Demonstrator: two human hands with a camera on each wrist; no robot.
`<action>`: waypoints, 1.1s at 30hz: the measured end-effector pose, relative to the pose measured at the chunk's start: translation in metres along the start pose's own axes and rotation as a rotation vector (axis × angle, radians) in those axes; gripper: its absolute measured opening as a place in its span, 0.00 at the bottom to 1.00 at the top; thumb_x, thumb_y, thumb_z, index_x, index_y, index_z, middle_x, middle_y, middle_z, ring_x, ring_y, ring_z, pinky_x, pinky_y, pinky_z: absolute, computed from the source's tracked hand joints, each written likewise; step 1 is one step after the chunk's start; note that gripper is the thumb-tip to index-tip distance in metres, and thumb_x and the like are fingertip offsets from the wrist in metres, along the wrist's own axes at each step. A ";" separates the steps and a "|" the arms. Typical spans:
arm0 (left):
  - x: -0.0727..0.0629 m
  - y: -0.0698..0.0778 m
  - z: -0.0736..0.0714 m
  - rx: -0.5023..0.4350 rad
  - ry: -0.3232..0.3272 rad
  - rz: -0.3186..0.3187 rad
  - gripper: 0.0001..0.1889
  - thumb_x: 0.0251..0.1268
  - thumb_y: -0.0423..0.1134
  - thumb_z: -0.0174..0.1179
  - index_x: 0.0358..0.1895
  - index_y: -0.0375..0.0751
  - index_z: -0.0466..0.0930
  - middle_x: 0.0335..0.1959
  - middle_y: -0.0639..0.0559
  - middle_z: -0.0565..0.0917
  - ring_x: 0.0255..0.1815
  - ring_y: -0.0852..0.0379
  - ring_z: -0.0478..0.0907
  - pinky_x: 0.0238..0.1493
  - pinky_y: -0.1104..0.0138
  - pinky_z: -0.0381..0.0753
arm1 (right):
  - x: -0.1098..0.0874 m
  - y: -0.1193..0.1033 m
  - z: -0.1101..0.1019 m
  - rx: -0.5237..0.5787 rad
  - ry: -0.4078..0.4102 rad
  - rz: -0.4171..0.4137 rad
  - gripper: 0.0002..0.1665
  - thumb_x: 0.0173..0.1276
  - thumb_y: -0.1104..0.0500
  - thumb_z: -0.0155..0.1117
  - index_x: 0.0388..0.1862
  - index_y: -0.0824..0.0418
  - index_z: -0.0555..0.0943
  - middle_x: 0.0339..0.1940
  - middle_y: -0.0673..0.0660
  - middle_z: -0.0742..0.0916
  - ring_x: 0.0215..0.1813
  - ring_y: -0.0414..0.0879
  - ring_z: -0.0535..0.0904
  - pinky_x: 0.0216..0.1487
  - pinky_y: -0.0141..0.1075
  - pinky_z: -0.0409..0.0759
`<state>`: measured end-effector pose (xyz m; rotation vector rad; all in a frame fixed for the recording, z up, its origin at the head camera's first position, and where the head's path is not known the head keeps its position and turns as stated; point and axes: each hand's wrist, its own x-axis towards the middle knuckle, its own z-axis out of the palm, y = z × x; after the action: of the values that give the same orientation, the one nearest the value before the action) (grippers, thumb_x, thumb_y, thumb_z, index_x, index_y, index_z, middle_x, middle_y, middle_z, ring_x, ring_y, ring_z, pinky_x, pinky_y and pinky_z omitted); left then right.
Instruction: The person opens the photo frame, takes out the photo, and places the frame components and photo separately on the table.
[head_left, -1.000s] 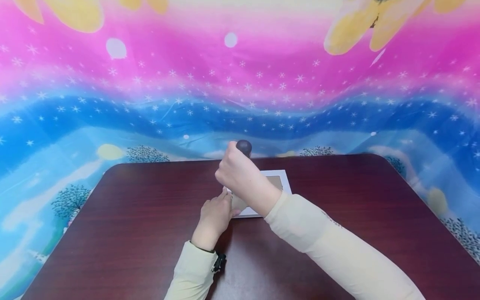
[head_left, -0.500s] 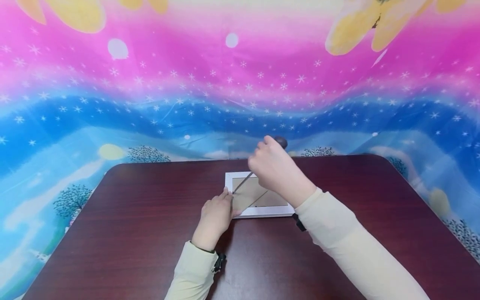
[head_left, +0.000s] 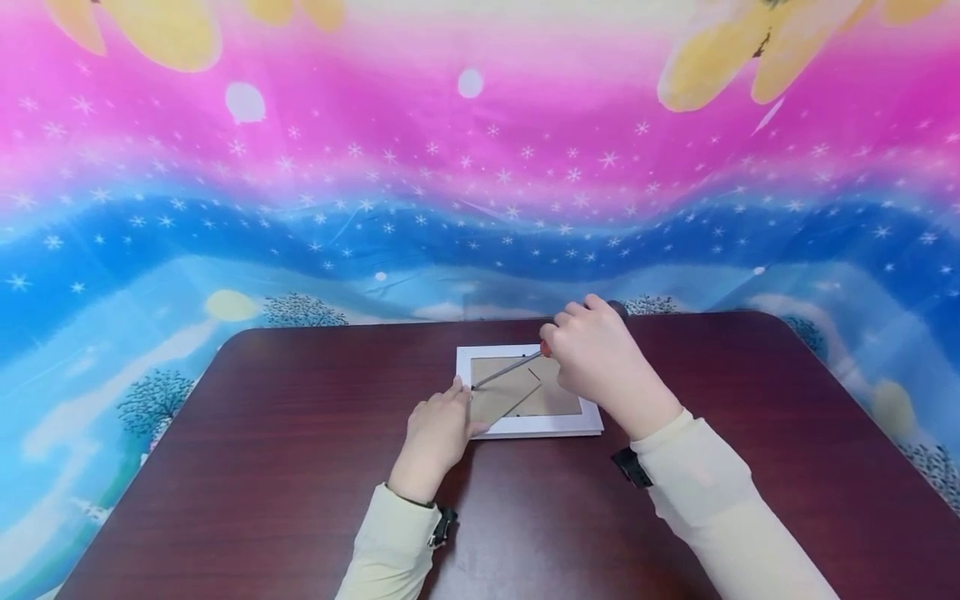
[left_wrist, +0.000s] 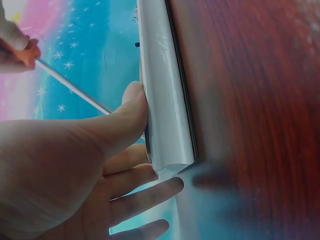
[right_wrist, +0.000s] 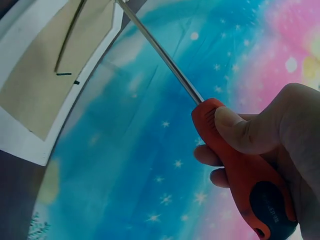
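A white picture frame (head_left: 536, 423) lies on the table, its beige backing board (head_left: 564, 398) facing up. My left hand (head_left: 437, 429) holds the frame's near left corner, the thumb (left_wrist: 133, 102) at the near side and the fingers around the left end. My right hand (head_left: 600, 358) grips a screwdriver by its orange and black handle (right_wrist: 232, 160). The screwdriver's metal shaft (head_left: 510, 367) slants down leftward across the board, its tip by the frame's inner left edge, near my left fingertips. A thin bent strip (head_left: 521, 398) stands out from the board.
Small dark tabs (right_wrist: 76, 82) sit along the frame's inner edges. The dark red wooden table (head_left: 300, 467) reaches out on all sides of the frame. Behind it hangs a pink and blue patterned cloth (head_left: 420, 192). Each wrist wears a black strap (head_left: 632, 468).
My right hand has moved right and lowered, tilting the screwdriver from steep to slanted, which uncovers the board and bent strip. My left hand has stayed at the frame's corner.
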<state>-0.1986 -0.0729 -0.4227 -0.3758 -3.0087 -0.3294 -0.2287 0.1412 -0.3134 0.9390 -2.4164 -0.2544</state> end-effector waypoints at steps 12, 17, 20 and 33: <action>-0.001 0.000 -0.002 0.004 -0.015 -0.011 0.33 0.60 0.53 0.67 0.63 0.35 0.77 0.67 0.41 0.75 0.56 0.44 0.78 0.54 0.51 0.77 | -0.035 0.017 0.030 0.239 -0.078 0.215 0.13 0.53 0.68 0.70 0.38 0.58 0.88 0.30 0.51 0.87 0.37 0.51 0.82 0.43 0.45 0.75; -0.001 0.000 -0.002 0.001 -0.019 -0.014 0.32 0.61 0.53 0.67 0.63 0.35 0.77 0.67 0.42 0.75 0.56 0.44 0.78 0.56 0.51 0.76 | -0.045 0.021 0.041 0.290 -0.083 0.247 0.11 0.55 0.66 0.72 0.38 0.58 0.89 0.30 0.54 0.88 0.36 0.52 0.82 0.45 0.47 0.77; 0.000 0.002 -0.002 -0.003 -0.021 -0.012 0.32 0.61 0.53 0.67 0.63 0.36 0.77 0.67 0.41 0.75 0.57 0.44 0.78 0.57 0.50 0.76 | -0.050 0.025 0.045 0.318 -0.094 0.266 0.11 0.54 0.66 0.73 0.38 0.58 0.89 0.29 0.54 0.87 0.33 0.52 0.81 0.45 0.49 0.78; -0.001 0.001 -0.004 0.000 -0.029 -0.016 0.33 0.62 0.53 0.67 0.65 0.36 0.76 0.67 0.42 0.74 0.58 0.43 0.77 0.58 0.50 0.75 | -0.058 0.031 0.051 0.398 -0.128 0.298 0.14 0.54 0.67 0.73 0.42 0.57 0.89 0.31 0.54 0.88 0.33 0.52 0.81 0.39 0.50 0.79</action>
<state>-0.1971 -0.0726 -0.4187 -0.3590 -3.0412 -0.3277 -0.2384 0.2021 -0.3689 0.7214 -2.7412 0.2943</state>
